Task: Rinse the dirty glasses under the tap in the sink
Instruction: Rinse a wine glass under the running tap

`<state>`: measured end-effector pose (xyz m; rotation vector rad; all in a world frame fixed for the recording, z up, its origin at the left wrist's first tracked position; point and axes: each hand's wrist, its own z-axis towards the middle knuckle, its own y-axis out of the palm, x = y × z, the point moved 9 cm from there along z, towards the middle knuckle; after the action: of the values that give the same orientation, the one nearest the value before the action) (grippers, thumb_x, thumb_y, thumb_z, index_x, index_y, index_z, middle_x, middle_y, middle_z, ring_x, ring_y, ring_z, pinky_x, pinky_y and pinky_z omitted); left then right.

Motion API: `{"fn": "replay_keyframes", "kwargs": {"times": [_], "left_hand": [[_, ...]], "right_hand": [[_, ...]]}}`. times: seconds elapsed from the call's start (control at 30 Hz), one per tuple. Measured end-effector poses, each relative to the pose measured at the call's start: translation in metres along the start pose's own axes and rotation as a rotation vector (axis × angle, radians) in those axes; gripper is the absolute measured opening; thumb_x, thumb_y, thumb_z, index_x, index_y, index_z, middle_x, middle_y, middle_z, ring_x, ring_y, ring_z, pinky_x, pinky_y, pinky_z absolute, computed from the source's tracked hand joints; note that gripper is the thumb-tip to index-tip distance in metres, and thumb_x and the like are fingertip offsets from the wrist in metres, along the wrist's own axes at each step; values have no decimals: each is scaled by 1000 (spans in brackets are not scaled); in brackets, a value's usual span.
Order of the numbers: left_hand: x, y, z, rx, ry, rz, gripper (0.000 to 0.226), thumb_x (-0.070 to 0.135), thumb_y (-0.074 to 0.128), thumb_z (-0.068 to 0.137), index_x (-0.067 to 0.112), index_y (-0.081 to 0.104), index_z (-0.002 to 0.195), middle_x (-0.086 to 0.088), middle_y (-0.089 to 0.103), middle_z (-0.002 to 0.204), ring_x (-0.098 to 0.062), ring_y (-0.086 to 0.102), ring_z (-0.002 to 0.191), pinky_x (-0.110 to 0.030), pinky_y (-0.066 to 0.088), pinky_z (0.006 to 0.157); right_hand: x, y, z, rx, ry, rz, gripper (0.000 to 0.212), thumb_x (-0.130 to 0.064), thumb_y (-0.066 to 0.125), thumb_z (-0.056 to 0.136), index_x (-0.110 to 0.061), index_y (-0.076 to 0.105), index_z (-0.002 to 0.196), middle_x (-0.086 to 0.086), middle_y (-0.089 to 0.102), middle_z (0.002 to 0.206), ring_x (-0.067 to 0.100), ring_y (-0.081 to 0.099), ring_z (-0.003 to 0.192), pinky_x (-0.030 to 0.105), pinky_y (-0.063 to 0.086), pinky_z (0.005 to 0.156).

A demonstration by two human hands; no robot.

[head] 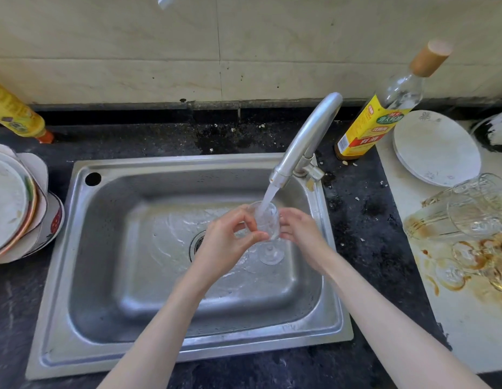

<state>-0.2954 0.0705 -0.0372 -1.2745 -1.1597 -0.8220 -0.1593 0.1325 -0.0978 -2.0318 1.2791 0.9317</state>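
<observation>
The sink (84,248) basin lies open left of the drain, but the tap (306,141) arches over its right rear corner. Stacked plates (16,203) crowd the left tabletop (365,220); toppled dirty glasses (466,217), seemingly overlapping, and a bottle (384,108) block the right.

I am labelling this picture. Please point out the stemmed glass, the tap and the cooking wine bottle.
stemmed glass (268,220): head view, on its bowl under the water.
tap (306,138): head view, on the curved spout.
cooking wine bottle (370,126): head view, on the yellow label.

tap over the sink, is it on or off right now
On: a stream of water runs from the tap into the glass held by both hands.
</observation>
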Motion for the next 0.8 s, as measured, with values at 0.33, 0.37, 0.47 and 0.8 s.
{"fn": "replay_keyframes", "kwargs": {"times": [0.33, 0.37, 0.47, 0.8], "left_hand": [[12, -10, -2, 116, 27, 180, 26, 18, 80, 69, 25, 56, 62, 8, 66, 106, -7, 56, 114, -23, 42, 92], [12, -10, -2, 117, 19, 183, 24, 18, 80, 69, 22, 58, 63, 7, 66, 104, -7, 56, 114, -21, 41, 91], [20, -10, 0, 129, 47, 192, 25, 17, 81, 67, 20, 57, 62, 11, 67, 95, -7, 61, 103, -15, 42, 84], [42, -17, 14, 189, 40, 229, 33, 16, 83, 65, 27, 51, 58, 30, 60, 82, 0, 61, 85, -15, 43, 77]], "right_hand": [[-5, -34, 20, 169, 291, 862, 13, -7, 45, 95, -5, 55, 87, 6, 60, 89, 20, 58, 83, 29, 47, 70], [-6, -34, 18, 170, 297, 864, 13, -6, 45, 94, -4, 56, 87, 6, 59, 89, 19, 57, 81, 28, 47, 68], [-12, -37, 13, 160, 320, 919, 18, -3, 41, 94, 1, 57, 86, 7, 59, 89, 19, 56, 79, 27, 46, 67], [-49, -66, 19, 102, 361, 1191, 21, -5, 42, 95, 10, 56, 98, 21, 59, 98, 23, 58, 76, 27, 47, 62]]}}
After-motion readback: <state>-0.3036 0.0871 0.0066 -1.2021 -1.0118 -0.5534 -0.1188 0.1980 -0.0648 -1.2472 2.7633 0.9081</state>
